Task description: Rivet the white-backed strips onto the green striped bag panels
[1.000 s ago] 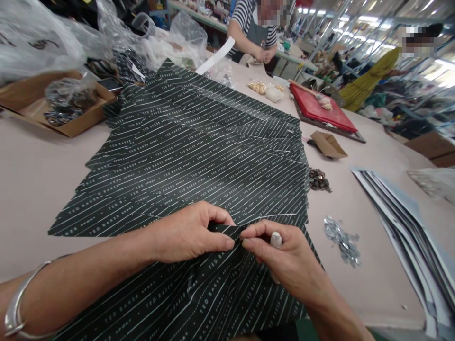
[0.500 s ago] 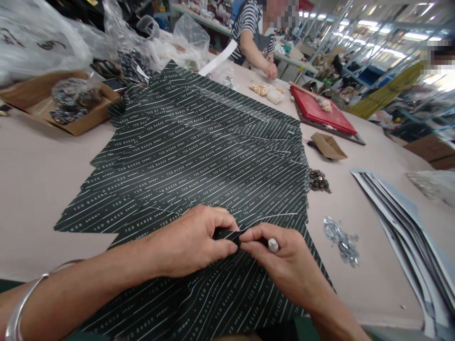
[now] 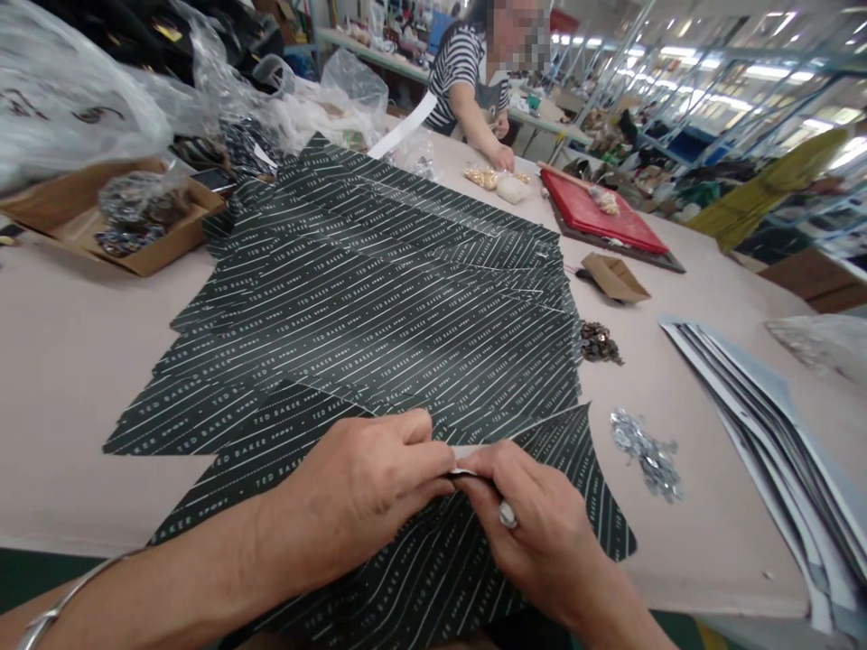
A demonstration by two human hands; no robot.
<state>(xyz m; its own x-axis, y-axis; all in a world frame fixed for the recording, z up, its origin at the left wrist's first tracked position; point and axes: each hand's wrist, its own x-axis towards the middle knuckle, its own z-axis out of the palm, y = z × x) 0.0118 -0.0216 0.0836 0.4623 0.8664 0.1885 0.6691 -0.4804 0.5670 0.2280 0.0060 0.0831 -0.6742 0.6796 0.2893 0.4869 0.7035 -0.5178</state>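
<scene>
Black fabric (image 3: pixel 379 307) with white diagonal stripes and lettering lies in overlapping pieces across the table. My left hand (image 3: pixel 379 469) pinches a folded edge of the nearest piece. Close beside it, my right hand (image 3: pixel 535 515) is closed on the same edge, thumb and fingertips pressed together. Between the two hands a pale strip of the fold's underside shows. The silvery rounded end of a thin tool (image 3: pixel 507 515) sticks out from my right hand's fingers; the rest of it is hidden. The near part of the fabric hangs in wrinkles below my hands.
Silver metal pieces (image 3: pixel 645 453) and dark metal pieces (image 3: pixel 600 343) lie in piles at the right, by stacked strips (image 3: pixel 759 451). Farther back are a small cardboard tray (image 3: pixel 615 277) and a red board (image 3: pixel 602 212). A cardboard box (image 3: pixel 153 257) stands left. Across the table a person (image 3: pixel 467 90) handles small gold pieces.
My hands have turned the pinched fabric edge over, so its pale underside now shows. Both hands have shifted slightly down, and the view has moved a little.
</scene>
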